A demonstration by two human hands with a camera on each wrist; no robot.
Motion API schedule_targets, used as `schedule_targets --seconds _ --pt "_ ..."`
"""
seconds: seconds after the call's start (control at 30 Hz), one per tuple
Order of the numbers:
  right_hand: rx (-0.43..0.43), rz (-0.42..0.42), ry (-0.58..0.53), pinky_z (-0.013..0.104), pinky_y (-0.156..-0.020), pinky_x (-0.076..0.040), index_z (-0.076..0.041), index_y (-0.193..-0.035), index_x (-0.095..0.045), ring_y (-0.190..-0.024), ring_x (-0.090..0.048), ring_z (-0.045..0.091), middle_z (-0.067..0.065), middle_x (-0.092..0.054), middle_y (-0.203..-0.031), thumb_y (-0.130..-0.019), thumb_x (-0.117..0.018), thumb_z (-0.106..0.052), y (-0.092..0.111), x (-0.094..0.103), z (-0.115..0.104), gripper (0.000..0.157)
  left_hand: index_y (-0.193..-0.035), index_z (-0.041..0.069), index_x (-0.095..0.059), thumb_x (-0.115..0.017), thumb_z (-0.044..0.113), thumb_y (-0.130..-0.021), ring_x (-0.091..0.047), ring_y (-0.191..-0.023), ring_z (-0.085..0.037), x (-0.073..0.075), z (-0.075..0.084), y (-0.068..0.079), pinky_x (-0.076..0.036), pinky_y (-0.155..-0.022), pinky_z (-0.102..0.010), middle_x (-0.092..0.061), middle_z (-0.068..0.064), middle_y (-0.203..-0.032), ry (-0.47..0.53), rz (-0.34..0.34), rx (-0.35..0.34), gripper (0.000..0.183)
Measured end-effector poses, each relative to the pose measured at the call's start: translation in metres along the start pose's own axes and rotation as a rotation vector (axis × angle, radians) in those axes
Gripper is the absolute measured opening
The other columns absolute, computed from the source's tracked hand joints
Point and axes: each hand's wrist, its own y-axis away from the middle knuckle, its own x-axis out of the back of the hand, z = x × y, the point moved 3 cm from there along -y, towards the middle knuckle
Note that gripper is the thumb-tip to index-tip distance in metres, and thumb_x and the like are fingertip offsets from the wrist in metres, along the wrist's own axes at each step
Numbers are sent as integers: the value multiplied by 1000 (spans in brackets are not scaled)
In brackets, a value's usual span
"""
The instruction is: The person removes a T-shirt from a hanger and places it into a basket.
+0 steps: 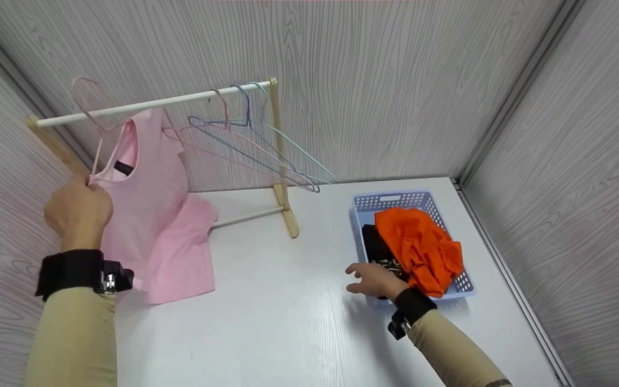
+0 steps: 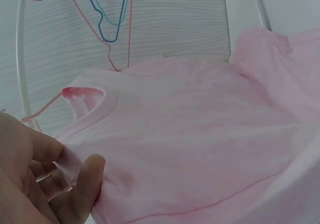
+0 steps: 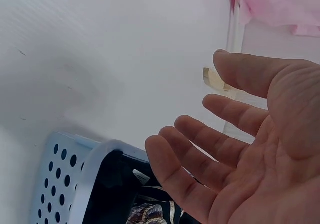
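A pink shirt (image 1: 151,156) hangs on a pink hanger (image 1: 92,107) at the left end of the rack's white rail (image 1: 180,99). My left hand (image 1: 79,207) pinches the shirt by its shoulder next to the neckline, where a dark label shows; in the left wrist view, thumb and fingers close on the pink cloth. Over the near left side of a blue perforated basket (image 1: 360,201), my right hand (image 1: 374,279) is held with fingers loosely extended and nothing in it. An orange garment (image 1: 419,250) and a black patterned garment (image 1: 376,247) lie in the basket.
Pink, blue and green wire hangers (image 1: 247,107) hang bare at the rail's right end. The rack's wooden post (image 1: 279,145) and foot (image 1: 288,217) stand on the white table (image 1: 266,322). Grey wood-grain panels (image 1: 384,80) enclose the table's back and sides.
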Motion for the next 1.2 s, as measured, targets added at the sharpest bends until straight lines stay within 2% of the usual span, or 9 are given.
schedule_targets --seconds 0.17,0.33,0.5,0.67,0.9,1.03,1.2 --pt "-1 -3 -2 49 -96 -50 -8 -125 -61 -109 -63 34 18 -67 -119 -90 -68 -24 0 -2 -1 39 -132 -11 -43 -21 28 -104 -45 -111 -57 6 -10 5 -37 -78 -55 -49 -40 -124 -19 -10 49 53" --pt "-14 -16 -11 49 -97 -50 -9 -125 -61 -110 -63 33 19 -67 -120 -90 -68 -24 -1 -6 -1 39 -134 -13 -42 -24 22 -102 -48 -103 -54 2 -27 10 -36 -68 -48 -49 -40 -121 -67 -47 88 51" --pt "-23 -25 -23 49 -97 -49 -9 -125 -61 -111 -63 33 19 -67 -120 -91 -68 -24 -1 -7 -1 38 -135 -13 -41 -26 19 -101 -48 -102 -55 -1 -42 16 -37 -73 -53 -49 -42 -120 -80 -57 74 50" --pt "-16 -28 -15 49 -97 -50 -10 -125 -62 -111 -63 33 18 -67 -119 -91 -68 -25 1 -7 -1 38 -141 -12 -35 -24 21 -103 -44 -108 -57 2 -49 20 -34 -81 -57 -46 -43 -126 -59 -48 74 52" --pt "-16 -38 -15 50 -98 -49 -10 -125 -61 -113 -62 34 19 -66 -121 -91 -67 -25 3 -7 -2 38 -137 -10 -39 -22 24 -105 -43 -110 -59 17 -46 23 -32 -85 -62 -47 -43 -125 -38 17 15 50" --pt "-4 -38 -21 50 -97 -49 -9 -125 -61 -111 -62 34 21 -66 -120 -91 -67 -24 4 -8 -3 38 -137 -9 -40 -22 25 -105 -44 -107 -59 20 -49 26 -33 -83 -63 -47 -42 -124 -36 -5 -17 50" --pt "16 -40 -19 51 -97 -49 -7 -124 -61 -111 -62 35 22 -66 -119 -91 -66 -22 3 -8 -4 37 -136 -8 -43 -25 24 -105 -46 -107 -58 14 -56 31 -34 -86 -65 -47 -41 -127 -60 -43 -66 48"
